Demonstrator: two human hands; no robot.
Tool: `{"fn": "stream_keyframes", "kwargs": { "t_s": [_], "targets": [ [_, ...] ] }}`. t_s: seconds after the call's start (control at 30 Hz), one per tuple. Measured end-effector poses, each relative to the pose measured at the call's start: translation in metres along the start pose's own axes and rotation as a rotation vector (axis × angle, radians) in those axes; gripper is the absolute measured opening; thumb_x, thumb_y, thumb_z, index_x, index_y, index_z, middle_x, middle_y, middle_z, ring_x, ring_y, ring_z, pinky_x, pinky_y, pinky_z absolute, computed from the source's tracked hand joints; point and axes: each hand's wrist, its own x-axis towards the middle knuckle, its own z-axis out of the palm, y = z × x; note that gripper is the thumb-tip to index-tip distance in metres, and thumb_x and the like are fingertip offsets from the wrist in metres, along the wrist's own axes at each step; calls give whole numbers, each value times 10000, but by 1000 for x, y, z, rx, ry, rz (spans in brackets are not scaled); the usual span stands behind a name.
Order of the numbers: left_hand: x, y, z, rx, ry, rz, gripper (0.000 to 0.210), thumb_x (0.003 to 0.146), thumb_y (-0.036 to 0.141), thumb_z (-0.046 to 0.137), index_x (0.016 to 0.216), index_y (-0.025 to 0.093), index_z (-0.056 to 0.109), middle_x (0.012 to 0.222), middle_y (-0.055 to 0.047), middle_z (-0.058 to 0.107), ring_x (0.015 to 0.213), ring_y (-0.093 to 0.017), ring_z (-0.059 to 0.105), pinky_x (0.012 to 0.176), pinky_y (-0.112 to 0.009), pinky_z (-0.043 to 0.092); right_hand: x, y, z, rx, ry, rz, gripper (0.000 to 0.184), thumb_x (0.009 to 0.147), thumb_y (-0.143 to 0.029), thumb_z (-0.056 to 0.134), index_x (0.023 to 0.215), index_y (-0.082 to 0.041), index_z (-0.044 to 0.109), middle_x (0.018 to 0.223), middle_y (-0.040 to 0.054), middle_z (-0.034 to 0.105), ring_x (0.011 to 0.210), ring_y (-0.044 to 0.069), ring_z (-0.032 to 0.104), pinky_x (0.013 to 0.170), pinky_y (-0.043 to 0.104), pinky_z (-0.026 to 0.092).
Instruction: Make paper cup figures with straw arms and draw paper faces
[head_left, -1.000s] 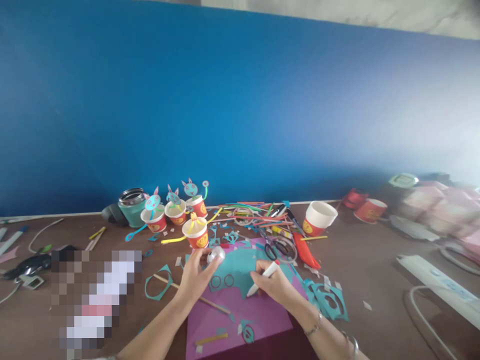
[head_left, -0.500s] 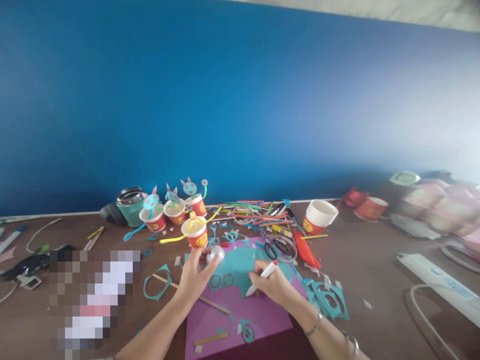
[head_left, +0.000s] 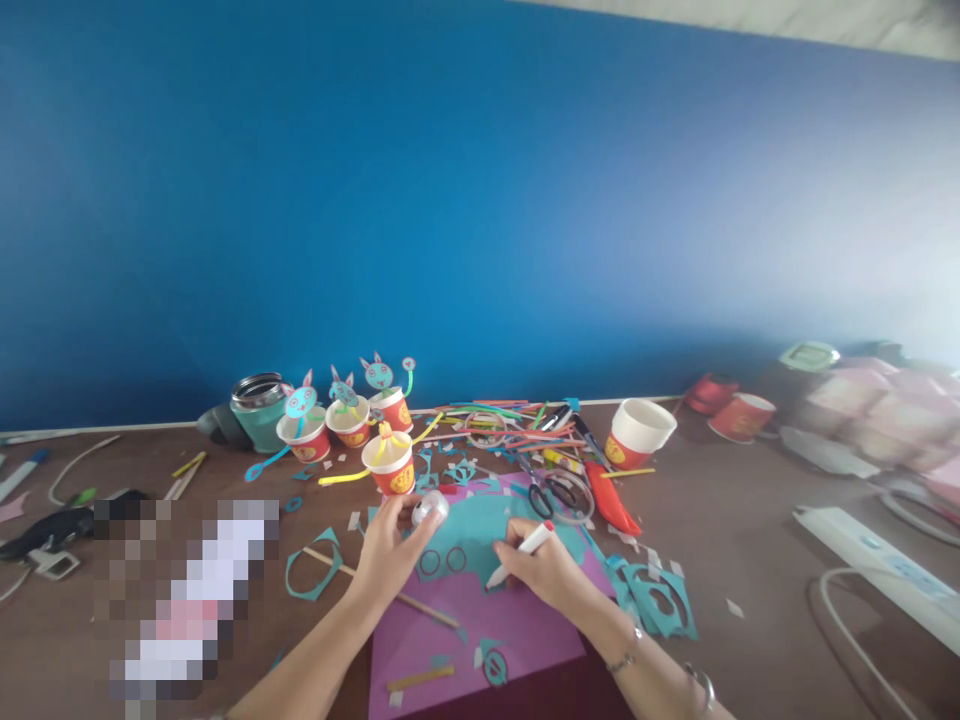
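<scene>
In the head view my left hand is closed on a small round, whitish, shiny thing whose kind I cannot make out. My right hand grips a white marker with a red end, its tip pointing down and left over the sheets. Between the hands lies teal paper bearing two dark-outlined circles. Beneath it is a purple sheet. A thin wooden stick crosses the purple sheet by my left wrist. Near its front is a small cut teal piece with a drawn round shape.
Paper cups, some with rabbit-like teal faces, stand behind my left hand. Scissors, a red pouch-like thing and pipe cleaners lie behind the sheets. Teal scraps and a power strip are at right.
My right hand has shifted the marker slightly to the left, and its tip sits a little further left. My left hand and the round thing stay almost where they were.
</scene>
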Motion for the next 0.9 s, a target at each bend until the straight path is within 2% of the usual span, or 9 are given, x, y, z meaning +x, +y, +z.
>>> {"fn": "stream_keyframes", "kwargs": {
  "t_s": [0.53, 0.9],
  "targets": [
    [-1, 4, 0, 12, -6, 0, 325, 767, 444, 616, 948, 175, 600, 921, -87, 693, 848, -243, 671, 749, -340, 531, 3, 0, 0, -32, 67, -43, 252, 767, -338, 527, 576, -214, 419, 489, -18, 583, 471, 107, 454, 467, 217, 320],
    [0, 3, 0, 1, 0, 13, 322, 760, 435, 620, 944, 171, 609, 919, -89, 700, 833, -240, 675, 746, -339, 533, 4, 3, 0, -71, 99, -92, 252, 783, -358, 550, 598, -220, 448, 550, -17, 608, 524, 128, 511, 498, 231, 348]
  ]
}}
